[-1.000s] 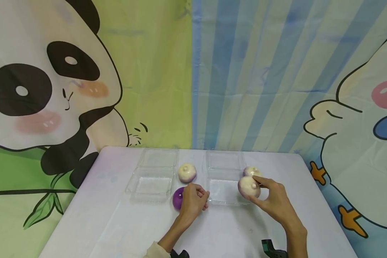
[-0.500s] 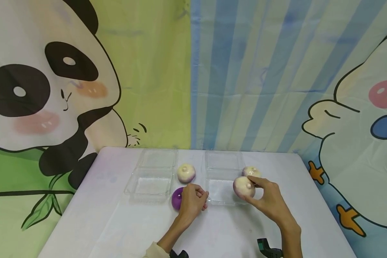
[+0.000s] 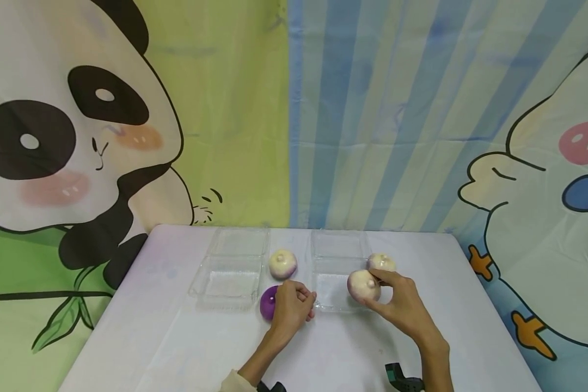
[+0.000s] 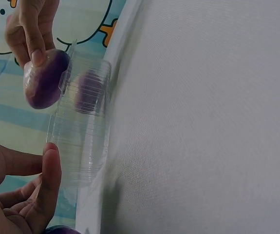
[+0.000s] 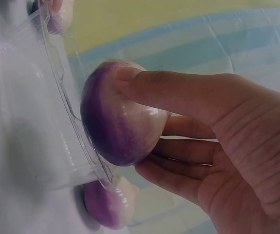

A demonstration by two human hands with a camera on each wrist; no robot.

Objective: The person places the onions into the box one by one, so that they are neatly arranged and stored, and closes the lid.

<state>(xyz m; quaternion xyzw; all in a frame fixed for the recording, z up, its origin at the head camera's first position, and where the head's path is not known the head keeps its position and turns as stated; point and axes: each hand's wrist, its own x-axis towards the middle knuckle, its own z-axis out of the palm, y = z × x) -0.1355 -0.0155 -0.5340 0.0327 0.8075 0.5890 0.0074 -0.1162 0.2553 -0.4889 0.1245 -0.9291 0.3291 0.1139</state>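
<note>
My right hand (image 3: 405, 305) pinches a round purple-and-white turnip (image 3: 363, 286) between thumb and fingers. It holds the turnip above the right side of the right-hand clear plastic clamshell box (image 3: 329, 283), whose lid is folded back. In the right wrist view the held turnip (image 5: 122, 114) is close to the box's rim. My left hand (image 3: 292, 309) pinches the same box's near left corner; the left wrist view shows thumb and finger at the rim (image 4: 49, 139). A purple turnip (image 3: 268, 303) lies beside the left hand, partly hidden by it.
Another clear clamshell box (image 3: 230, 280) lies with its lid folded back on the left. Between the boxes sits a turnip (image 3: 283, 264), and one more turnip (image 3: 382, 262) stands at the right box's far right. A cartoon curtain (image 3: 353, 120) hangs behind the white table (image 3: 191, 354).
My right hand has moved left with the turnip, carrying it from the right box's right edge to over its tray. The left hand has stayed at the box corner.
</note>
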